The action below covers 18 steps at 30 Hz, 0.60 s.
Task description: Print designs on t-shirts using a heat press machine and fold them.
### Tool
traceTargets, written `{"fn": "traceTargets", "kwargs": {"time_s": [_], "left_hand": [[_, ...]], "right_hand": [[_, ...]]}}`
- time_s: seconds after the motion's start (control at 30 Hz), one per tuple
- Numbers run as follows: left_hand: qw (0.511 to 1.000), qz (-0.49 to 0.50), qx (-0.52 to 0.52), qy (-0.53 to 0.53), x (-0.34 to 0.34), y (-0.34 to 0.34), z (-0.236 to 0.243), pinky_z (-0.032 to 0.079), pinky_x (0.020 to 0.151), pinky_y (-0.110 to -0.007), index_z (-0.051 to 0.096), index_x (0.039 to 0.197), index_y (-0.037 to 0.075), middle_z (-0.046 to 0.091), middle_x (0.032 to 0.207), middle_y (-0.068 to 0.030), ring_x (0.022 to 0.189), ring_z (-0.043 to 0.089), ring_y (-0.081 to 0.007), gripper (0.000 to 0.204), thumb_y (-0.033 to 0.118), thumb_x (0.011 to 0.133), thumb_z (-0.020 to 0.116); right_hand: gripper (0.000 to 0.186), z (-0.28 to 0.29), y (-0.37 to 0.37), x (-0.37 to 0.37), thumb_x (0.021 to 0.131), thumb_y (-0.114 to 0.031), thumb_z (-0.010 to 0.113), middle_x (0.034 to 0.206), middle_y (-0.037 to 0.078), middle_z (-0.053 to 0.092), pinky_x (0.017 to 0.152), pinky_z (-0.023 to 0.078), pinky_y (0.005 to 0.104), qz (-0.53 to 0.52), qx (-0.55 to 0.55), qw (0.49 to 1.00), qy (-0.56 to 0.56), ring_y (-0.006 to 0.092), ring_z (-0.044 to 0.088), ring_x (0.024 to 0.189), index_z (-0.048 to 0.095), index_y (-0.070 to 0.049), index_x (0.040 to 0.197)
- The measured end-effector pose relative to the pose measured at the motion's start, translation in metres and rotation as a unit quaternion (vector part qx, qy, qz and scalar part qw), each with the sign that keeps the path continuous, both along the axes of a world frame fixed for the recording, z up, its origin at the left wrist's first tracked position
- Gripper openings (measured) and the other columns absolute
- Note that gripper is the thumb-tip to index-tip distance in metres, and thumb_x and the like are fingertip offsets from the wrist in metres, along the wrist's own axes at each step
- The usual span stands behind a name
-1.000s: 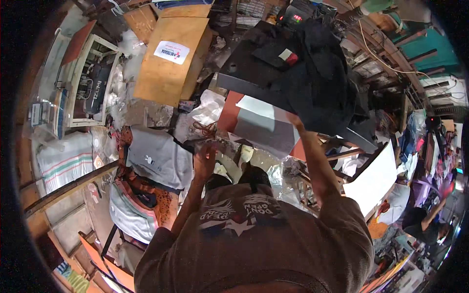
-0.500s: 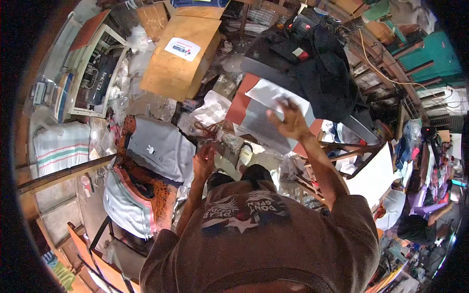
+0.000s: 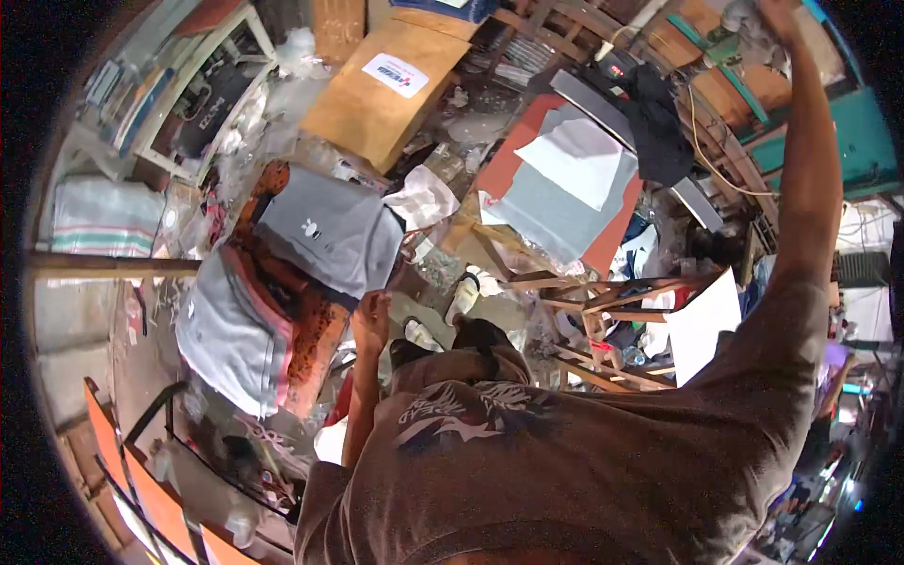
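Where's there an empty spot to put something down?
The white sheet looks bare, between the grey bar above and grey sheet below. So does the tan panel below its white label. It's crowded near the left hand, where the grey garment lies, and by the black cloth.

- Top right edge: right hand [image 3: 780, 19], arm outstretched.
- Left of centre: left hand [image 3: 370, 323], near a gray cloth [image 3: 330, 235].
- Upper right of centre: white sheet [image 3: 570, 162] on gray sheet [image 3: 532, 221], over reddish board [image 3: 511, 143].
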<state>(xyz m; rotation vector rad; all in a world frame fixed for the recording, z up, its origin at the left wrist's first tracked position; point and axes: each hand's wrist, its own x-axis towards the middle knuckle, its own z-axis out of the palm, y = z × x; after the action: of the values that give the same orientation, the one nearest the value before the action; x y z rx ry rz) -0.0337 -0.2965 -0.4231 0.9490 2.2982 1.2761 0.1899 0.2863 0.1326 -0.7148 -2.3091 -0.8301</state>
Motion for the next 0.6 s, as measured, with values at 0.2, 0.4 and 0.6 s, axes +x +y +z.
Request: {"fn": "traceTargets", "kwargs": {"time_s": [0.2,0.4,0.6], "left_hand": [[0.996,0.076,-0.021,-0.051,0.015,-0.095,-0.077,0.054,0.070,-0.039,0.068,0.099,0.003,0.071,0.083,-0.0155,0.078,0.071,-0.0293,0.027,0.027,0.095,0.055],[0.976,0.091,-0.061,-0.189,0.036,-0.135,-0.099,0.055,0.072,-0.040,0.069,0.109,0.010,0.072,0.089,-0.0156,0.085,0.071,-0.0309,0.028,0.029,0.093,0.057],[0.987,0.012,-0.132,-0.097,0.011,-0.067,-0.028,0.054,0.072,-0.044,0.067,0.111,0.006,0.070,0.092,-0.0209,0.084,0.069,-0.0369,0.036,0.035,0.091,0.059]], "right_hand": [[0.058,-0.070,-0.027,-0.002,0.096,-0.054,0.048,0.097,0.025,0.069,0.083,0.053,0.0438,-0.310,-0.036,0.950,-0.002,0.0388,0.067,0.099,0.064,0.000,0.110],[0.069,-0.210,-0.204,0.025,0.090,-0.069,0.044,0.108,0.027,0.066,0.084,0.049,0.0542,-0.169,-0.186,0.968,0.010,0.0434,0.064,0.101,0.060,-0.013,0.126],[0.064,-0.399,-0.283,-0.014,0.084,-0.070,0.053,0.086,0.022,0.071,0.073,0.056,0.0537,-0.278,-0.275,0.920,0.009,0.0429,0.070,0.080,0.071,-0.011,0.099]]}}
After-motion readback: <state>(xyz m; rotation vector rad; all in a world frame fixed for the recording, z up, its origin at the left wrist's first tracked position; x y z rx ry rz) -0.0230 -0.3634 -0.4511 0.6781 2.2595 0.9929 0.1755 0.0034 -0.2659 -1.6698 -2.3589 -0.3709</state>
